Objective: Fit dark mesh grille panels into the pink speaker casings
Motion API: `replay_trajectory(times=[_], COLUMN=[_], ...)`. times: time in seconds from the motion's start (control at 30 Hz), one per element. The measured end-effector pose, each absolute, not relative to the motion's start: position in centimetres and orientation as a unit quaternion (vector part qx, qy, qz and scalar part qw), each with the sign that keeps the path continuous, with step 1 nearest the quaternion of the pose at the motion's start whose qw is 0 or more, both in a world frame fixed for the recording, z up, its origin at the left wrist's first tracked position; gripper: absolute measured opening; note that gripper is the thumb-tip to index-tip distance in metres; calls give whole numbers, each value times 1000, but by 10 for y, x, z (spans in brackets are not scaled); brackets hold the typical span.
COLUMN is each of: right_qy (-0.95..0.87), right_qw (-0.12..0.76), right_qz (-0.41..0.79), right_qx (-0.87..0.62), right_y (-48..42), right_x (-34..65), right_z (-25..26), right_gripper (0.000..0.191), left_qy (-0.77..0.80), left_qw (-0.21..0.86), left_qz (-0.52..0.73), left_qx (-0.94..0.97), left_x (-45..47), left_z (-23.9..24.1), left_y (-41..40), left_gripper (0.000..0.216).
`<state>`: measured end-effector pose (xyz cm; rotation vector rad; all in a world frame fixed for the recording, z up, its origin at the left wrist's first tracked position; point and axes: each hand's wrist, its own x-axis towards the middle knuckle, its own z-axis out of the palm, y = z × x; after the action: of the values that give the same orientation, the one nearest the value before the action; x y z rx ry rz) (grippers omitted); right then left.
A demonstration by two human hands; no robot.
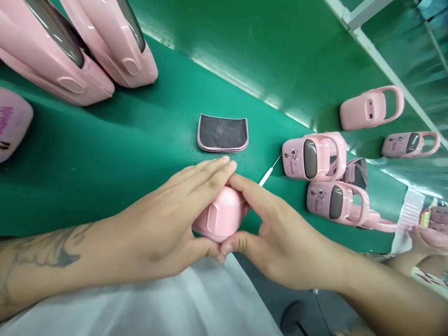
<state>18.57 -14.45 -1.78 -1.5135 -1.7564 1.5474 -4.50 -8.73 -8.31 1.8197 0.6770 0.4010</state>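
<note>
Both my hands grip one small pink plastic casing [221, 215] at the near edge of the green belt [105, 154]. My left hand [168, 224] wraps over its left side, fingers laid across the top. My right hand [280, 238] pinches its right side with thumb underneath and forefinger on top. Just beyond the hands lies a small stack of dark panels with pink rims [223, 133]. A thin white stick [269, 173] lies beside my right forefinger.
Several finished pink casings with dark windows [313, 158] and handles lie to the right. Larger pink shells [70, 51] sit at the far left. Another person's hand [429, 238] shows at the right edge. A white metal rail [381, 60] borders the belt.
</note>
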Motion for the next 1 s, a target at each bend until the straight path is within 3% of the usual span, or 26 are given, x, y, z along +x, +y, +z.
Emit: replay_trajectory(times=[0.17, 0.6, 0.7, 0.87, 1.0], right_qy=[-610, -626, -644, -661, -675], right_qw=[223, 271, 312, 310, 311], right_qz=[551, 500, 469, 414, 380], right_qx=[-524, -534, -518, -543, -550], right_y=[-141, -150, -151, -154, -157], right_x=[190, 190, 188, 183, 168], right_z=[-21, -34, -48, -76, -83], right_gripper=[65, 76, 76, 96, 87], left_qy=[302, 305, 260, 275, 301], left_qw=[583, 553, 561, 557, 580], left_qz=[149, 221, 230, 210, 194], left_qx=[739, 743, 752, 755, 731], left_x=[-38, -27, -32, -63, -85], left_z=[-74, -68, -79, -99, -104], left_y=[-77, -73, -61, -50, -59], left_gripper=[103, 82, 89, 104, 106])
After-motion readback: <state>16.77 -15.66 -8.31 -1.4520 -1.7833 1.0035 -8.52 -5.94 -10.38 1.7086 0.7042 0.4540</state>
